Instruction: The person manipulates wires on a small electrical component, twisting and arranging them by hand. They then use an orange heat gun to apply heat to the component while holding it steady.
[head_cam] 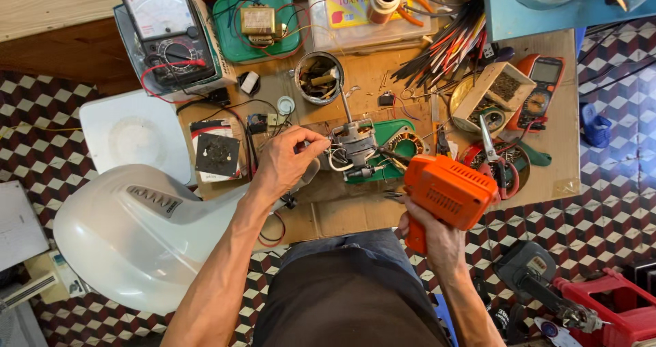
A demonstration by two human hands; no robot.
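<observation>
Workbench (547,149): motor (353,144) between left hand (283,161); right hand (437,241) grips soldering gun (447,191).

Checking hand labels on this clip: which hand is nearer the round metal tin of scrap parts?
Left. The left hand is just below the metal tin; the right hand, gripping the orange soldering gun, sits far lower right.

An electrical repair workshop. A small wooden bench (383,73) stands on a checkered tile floor (601,203), crowded with an analog multimeter (167,29) at far left, a bundle of coloured wires (447,43), a tin of small parts (319,77), scissors (493,152) at right, and an orange soldering gun (447,190) at the near edge.
</observation>
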